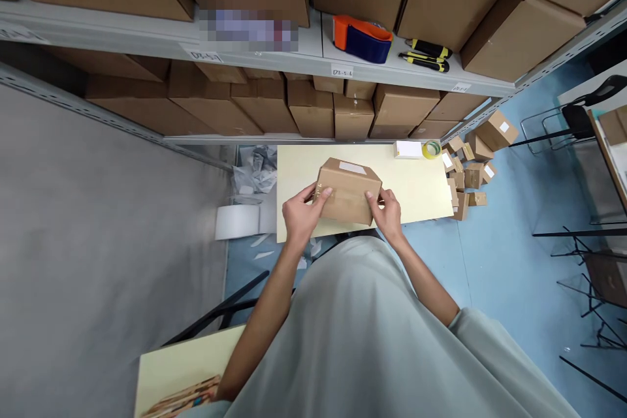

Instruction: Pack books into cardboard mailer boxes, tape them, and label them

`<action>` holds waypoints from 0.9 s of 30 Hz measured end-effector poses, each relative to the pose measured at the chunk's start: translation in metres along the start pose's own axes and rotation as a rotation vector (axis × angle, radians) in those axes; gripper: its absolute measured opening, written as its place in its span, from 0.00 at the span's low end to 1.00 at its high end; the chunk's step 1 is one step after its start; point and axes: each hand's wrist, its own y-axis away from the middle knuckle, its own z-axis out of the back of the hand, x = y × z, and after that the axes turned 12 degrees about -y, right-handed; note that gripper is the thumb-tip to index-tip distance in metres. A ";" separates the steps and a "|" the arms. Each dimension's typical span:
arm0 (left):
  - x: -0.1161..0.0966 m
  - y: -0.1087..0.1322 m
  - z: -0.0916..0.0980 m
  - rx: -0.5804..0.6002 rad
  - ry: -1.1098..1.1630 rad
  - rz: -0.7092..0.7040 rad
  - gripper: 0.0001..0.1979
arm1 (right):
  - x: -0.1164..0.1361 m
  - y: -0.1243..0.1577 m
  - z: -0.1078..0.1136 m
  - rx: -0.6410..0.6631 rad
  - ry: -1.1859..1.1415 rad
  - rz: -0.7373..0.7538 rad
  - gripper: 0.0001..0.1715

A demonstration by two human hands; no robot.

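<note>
A closed brown cardboard box [347, 199] with a white label on its upper face is held over the pale yellow table [421, 192]. My left hand [304, 210] grips its left side, the thumb on the near face and the fingers behind. On the right side, my right hand [385, 210] holds the same box, its thumb likewise on the near face. Clear tape shows near my left thumb. At the table's far edge lie a small white box [407, 149] and a roll of yellow tape [432, 149].
Shelves [304, 55] full of cartons stand beyond the table, with an orange and blue item [362, 39] and yellow-black cutters [428, 55] on one. Small boxes [473, 176] are piled on the floor at right; a white roll [238, 222] is at left.
</note>
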 end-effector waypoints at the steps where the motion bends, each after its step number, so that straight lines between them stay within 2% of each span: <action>1: -0.005 -0.002 0.001 -0.001 -0.026 0.013 0.28 | 0.003 -0.004 -0.002 -0.017 0.011 0.010 0.28; 4: -0.007 -0.006 -0.002 0.023 -0.115 0.077 0.24 | -0.002 -0.018 -0.012 -0.026 0.045 0.011 0.27; 8: 0.003 -0.009 -0.009 0.034 -0.225 0.145 0.21 | -0.020 -0.034 -0.026 0.013 0.082 -0.001 0.24; 14: 0.002 -0.014 -0.015 0.061 -0.348 0.064 0.21 | -0.034 -0.049 -0.031 0.005 0.089 -0.010 0.26; 18: 0.001 -0.017 -0.020 0.062 -0.417 0.007 0.26 | -0.032 -0.056 -0.030 0.045 0.117 -0.024 0.31; 22: 0.008 -0.017 -0.032 0.074 -0.337 -0.028 0.32 | -0.027 -0.050 -0.032 0.102 0.210 0.017 0.38; 27: 0.013 -0.017 -0.043 0.125 -0.225 -0.219 0.45 | -0.023 -0.037 -0.037 0.148 0.249 0.050 0.49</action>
